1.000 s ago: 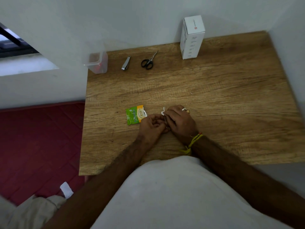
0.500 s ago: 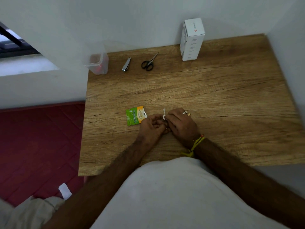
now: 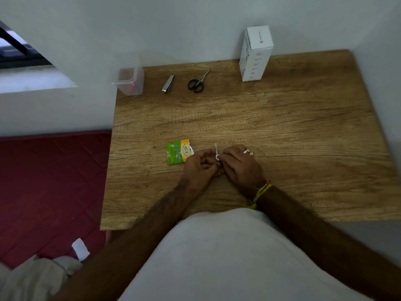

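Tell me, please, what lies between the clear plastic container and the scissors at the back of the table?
In the head view, a silver nail clipper lies between the clear plastic container and the scissors, apart from both.

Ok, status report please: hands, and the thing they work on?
Left hand and right hand pinch white strip. Green sachet beside left hand. Nothing blocks.

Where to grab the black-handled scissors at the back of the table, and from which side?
Grip the scissors by the black handle loops, coming down from above on the near side. They lie flat and closed on the table, loops toward the person, blades pointing away to the right; the loops are the thickest part for fingers. The nail clipper to the left lies apart.
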Available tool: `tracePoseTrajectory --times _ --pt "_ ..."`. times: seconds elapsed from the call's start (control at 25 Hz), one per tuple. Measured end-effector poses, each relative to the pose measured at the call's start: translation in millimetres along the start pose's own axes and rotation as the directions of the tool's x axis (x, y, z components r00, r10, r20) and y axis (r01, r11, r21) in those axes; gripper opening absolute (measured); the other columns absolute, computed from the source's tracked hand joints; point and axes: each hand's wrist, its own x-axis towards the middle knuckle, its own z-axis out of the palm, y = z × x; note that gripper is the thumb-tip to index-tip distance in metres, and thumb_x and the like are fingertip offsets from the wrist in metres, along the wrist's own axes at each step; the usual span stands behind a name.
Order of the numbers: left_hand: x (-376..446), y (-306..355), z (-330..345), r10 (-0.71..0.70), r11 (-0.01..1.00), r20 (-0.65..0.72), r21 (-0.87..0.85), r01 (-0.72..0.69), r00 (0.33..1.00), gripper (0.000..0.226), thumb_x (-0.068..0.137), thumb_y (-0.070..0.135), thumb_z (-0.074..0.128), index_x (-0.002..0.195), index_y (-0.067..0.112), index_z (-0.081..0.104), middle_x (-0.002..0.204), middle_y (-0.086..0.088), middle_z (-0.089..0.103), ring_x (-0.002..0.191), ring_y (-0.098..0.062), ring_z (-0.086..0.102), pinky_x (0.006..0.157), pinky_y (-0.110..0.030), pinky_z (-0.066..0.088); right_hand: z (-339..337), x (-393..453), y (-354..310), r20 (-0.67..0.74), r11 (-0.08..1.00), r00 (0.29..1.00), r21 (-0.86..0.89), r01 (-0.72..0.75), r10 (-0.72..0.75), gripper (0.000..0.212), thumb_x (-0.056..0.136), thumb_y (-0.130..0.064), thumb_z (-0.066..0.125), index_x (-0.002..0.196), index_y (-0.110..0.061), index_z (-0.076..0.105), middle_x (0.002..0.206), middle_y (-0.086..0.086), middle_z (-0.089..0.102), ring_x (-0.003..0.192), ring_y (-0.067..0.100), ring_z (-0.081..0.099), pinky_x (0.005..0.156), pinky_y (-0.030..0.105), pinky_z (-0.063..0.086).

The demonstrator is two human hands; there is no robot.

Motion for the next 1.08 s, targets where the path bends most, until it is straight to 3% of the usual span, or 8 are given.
tracePoseTrajectory --times 0.08,0.28,0.68,0.92,1.08 --pt "1 -1 0 -0.002 1.0 0.008 -0.003 0.002 1.0 0.04 0.088 -0.012 0.062 0.127 -0.004 0.057 0.094 -0.027 0.07 0.076 -0.022 0.072 0.073 -0.027 0.061 -1 0 1 0.006 1.0 1.0 -0.008 0.017 -0.017 0.015 0.092 -0.008 0.063 0.104 -0.002 0.07 0.101 0.013 0.065 0.091 0.032 0.058 0.078 0.045 0.049" --pt "0 -1 -2 0.01 0.999 0.045 -0.037 -0.008 0.999 0.037 0.089 -0.01 0.064 0.122 0.006 0.06 0.084 -0.008 0.074 0.076 -0.02 0.073 0.075 -0.028 0.061 -1 -3 1 0.022 0.999 1.0 -0.047 0.02 -0.019 0.016 0.092 -0.01 0.063 0.105 -0.002 0.069 0.103 0.013 0.066 0.093 0.032 0.058 0.078 0.045 0.05" --pt "-3 6 -10 -0.007 1.0 0.146 0.022 0.004 0.989 0.051 0.085 -0.015 0.064 0.131 0.005 0.057 0.088 -0.007 0.073 0.076 -0.018 0.067 0.083 -0.03 0.058 0 -10 1 0.047 0.997 0.997 -0.047 0.061 -0.059 0.022 0.096 -0.013 0.055 0.109 -0.003 0.069 0.106 0.013 0.066 0.095 0.03 0.059 0.08 0.044 0.05" --pt "-2 15 -10 -0.171 0.959 0.127 -0.207 0.195 0.977 0.048 0.087 -0.016 0.039 0.122 0.005 0.063 0.084 -0.008 0.073 0.08 -0.022 0.073 0.078 -0.033 0.061 -2 -11 0 0.032 0.995 0.997 -0.066 0.072 -0.07 0.021 0.096 -0.012 0.057 0.11 -0.004 0.07 0.106 0.011 0.067 0.097 0.028 0.058 0.081 0.043 0.05" --pt "0 17 -9 -0.211 0.937 0.131 -0.254 0.239 0.969 0.048 0.088 -0.009 0.033 0.12 0.005 0.065 0.084 -0.013 0.072 0.074 -0.026 0.073 0.073 -0.037 0.062 -2 -14 1 0.031 0.984 0.991 -0.121 0.132 -0.129 0.02 0.094 -0.01 0.062 0.11 -0.004 0.07 0.106 0.011 0.068 0.098 0.026 0.056 0.077 0.042 0.051"
